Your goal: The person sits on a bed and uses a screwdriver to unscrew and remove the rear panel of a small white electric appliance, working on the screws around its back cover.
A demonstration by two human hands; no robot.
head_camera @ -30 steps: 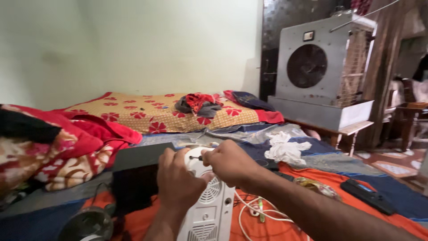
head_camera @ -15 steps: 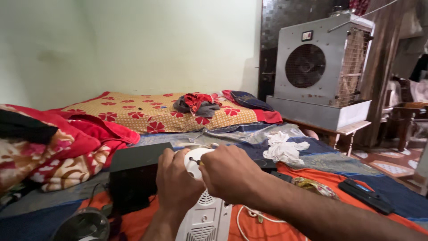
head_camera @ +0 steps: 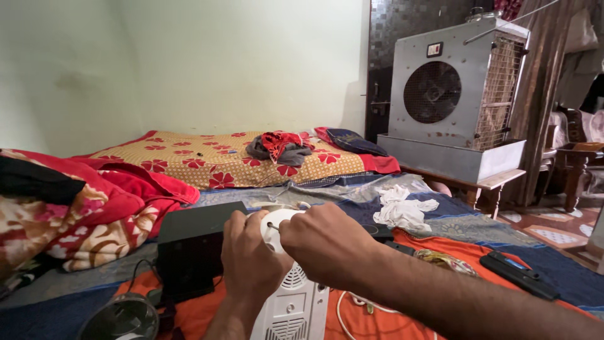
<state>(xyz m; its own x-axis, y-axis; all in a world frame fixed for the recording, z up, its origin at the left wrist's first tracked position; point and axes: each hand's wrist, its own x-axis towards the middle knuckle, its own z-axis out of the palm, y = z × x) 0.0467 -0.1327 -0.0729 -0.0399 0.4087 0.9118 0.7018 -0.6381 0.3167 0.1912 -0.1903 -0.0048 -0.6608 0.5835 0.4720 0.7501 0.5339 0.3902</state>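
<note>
A white plastic appliance with vent slots stands upright on the orange cloth in front of me. Its rounded white top sits between both my hands. My left hand wraps around the top from the left. My right hand closes on it from the right, fingertips pinching at a small dark point on the top's face. Most of the top is hidden behind my fingers.
A black box stands just left of the appliance. A round dark object lies at the lower left. White cloth, a white cable and a dark flat device lie to the right. A metal air cooler stands behind.
Both hands stayed on the white top. The view shifted slightly, and the hands sit a little lower and nearer together than a second ago.
</note>
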